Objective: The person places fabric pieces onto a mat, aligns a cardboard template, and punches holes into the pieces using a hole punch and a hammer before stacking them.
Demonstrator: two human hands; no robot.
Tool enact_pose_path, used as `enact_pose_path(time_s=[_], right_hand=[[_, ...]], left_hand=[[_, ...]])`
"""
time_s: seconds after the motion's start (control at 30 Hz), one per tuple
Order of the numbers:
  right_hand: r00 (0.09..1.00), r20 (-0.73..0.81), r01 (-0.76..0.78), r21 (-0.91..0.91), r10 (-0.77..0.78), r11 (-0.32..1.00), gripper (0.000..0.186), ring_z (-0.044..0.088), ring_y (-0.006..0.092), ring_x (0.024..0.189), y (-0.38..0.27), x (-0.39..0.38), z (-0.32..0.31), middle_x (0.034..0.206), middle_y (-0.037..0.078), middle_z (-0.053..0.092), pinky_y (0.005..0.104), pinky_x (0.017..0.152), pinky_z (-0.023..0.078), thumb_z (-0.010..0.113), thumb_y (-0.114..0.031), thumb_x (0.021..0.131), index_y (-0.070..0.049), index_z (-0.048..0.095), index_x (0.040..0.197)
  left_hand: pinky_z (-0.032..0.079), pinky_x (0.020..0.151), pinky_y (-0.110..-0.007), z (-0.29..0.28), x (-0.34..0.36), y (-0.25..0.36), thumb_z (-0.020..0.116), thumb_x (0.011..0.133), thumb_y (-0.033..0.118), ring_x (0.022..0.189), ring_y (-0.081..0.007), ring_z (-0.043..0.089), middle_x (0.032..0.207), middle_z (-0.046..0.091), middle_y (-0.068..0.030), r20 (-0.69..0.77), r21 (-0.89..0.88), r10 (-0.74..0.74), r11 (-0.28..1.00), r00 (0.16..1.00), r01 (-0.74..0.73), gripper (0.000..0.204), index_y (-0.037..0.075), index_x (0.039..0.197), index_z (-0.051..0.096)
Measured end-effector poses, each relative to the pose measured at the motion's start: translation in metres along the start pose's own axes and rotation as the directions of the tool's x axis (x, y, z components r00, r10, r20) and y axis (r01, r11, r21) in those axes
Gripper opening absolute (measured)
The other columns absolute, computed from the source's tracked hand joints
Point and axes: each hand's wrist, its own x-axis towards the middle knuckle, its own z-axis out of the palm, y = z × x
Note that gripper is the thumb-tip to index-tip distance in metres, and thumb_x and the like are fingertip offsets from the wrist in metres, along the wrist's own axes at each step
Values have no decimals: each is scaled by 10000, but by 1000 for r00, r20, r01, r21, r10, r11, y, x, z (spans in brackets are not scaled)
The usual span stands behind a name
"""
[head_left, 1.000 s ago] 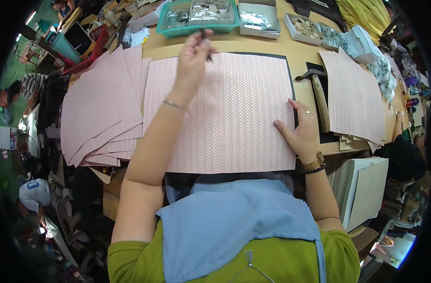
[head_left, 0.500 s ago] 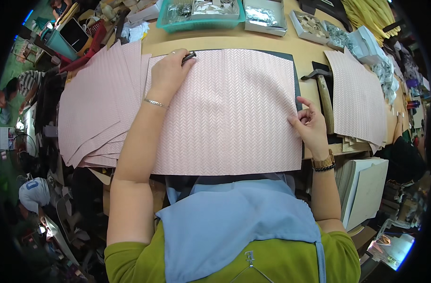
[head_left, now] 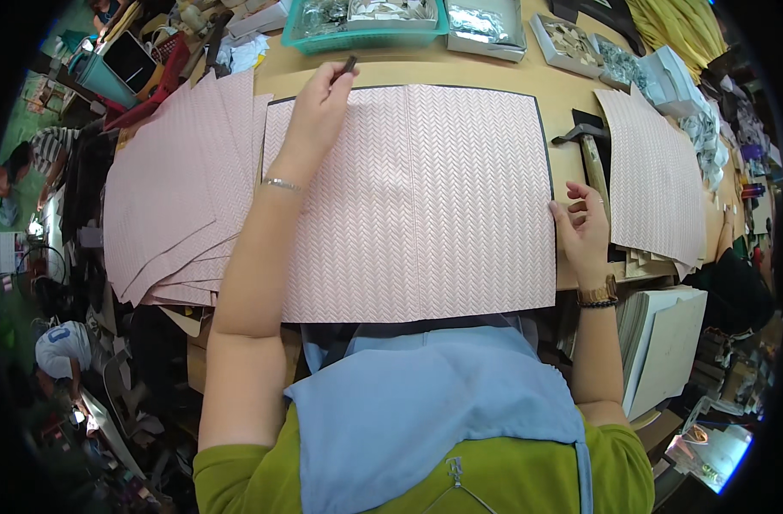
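Observation:
A pink herringbone-embossed sheet [head_left: 425, 206] lies before me over a dark backing [head_left: 547, 171] that shows as a thin border at its top and right. My left hand [head_left: 327, 98] is over the top-left corner, closed on a small dark object [head_left: 348, 68], too small to identify. My right hand [head_left: 584, 223] is beside the right edge, thumb at the edge, fingers curled loosely and apart, holding nothing.
Pink sheets lie in piles left [head_left: 173, 197] and right [head_left: 652, 171]. A hammer [head_left: 592, 163] lies on the table [head_left: 391, 73]. A turquoise tray [head_left: 297, 34] and boxes [head_left: 485, 47] of small pieces line the back. Co-workers [head_left: 62, 351] are at the left.
My left hand moved down-left onto the sheet, then rose slightly. My right hand moved rightward to the edge. The sheet shifted rightward, and the ripple seen half a second ago is flatter.

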Motion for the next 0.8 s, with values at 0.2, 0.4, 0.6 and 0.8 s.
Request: enact_pose_path(time_s=[0.2, 0.4, 0.6, 0.8], right_hand=[[995, -93, 43, 26, -40, 999, 242, 586, 83, 791, 40, -4, 5, 952, 20, 635, 228, 694, 498, 719, -126, 953, -12, 644, 1153], [995, -91, 47, -7, -48, 999, 210, 576, 73, 774, 41, -3, 6, 924, 14, 638, 222, 684, 488, 713, -124, 958, -7, 653, 1122], [995, -96, 40, 34, -37, 999, 206, 565, 70, 766, 38, -2, 6, 922, 15, 636, 222, 680, 482, 714, -133, 962, -1, 656, 1109], [994, -95, 50, 18, -48, 999, 191, 571, 75, 769, 40, -2, 6, 922, 18, 640, 227, 694, 487, 708, -116, 960, -2, 657, 1106]], left_hand=[[558, 830, -272, 44, 18, 9, 644, 1005, 140, 950, -126, 669, 1111, 671, -37, -101, -490, 80, 864, 992, -119, 256, 20, 1231, 658], [567, 895, -287, 52, 9, 0, 703, 963, 97, 1003, -149, 679, 1115, 691, -91, -139, -556, 94, 816, 986, -157, 288, -1, 1230, 658], [552, 867, -263, 55, 3, 7, 737, 941, 120, 992, -118, 676, 1094, 717, -53, -80, -468, 72, 878, 994, -101, 302, 41, 1226, 674], [536, 831, -237, 55, -1, 11, 735, 947, 136, 987, -101, 671, 1088, 722, -36, -36, -465, 61, 882, 998, -71, 302, 63, 1233, 677]])
